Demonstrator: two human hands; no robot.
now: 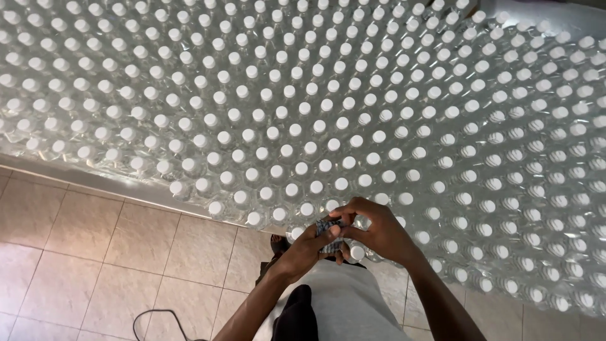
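Small patterned object (pixel 328 228) pinched between left hand (pixel 307 247), right hand (pixel 377 232), above capped bottles (pixel 303 126)

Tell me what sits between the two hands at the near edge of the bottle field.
In the head view, a small dark patterned item is pinched between the left hand and right hand, over white-capped bottles.

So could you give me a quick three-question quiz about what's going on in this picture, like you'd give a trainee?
1. True or false: the bottles have white caps.
2. What do the left hand and right hand hold between them? A) a small patterned item B) a hammer C) a cup
3. What covers the floor?

Key: 1 true. 2 A, a small patterned item pinched in the fingers of both hands at the near edge of the bottles. 3 Beige tiles.
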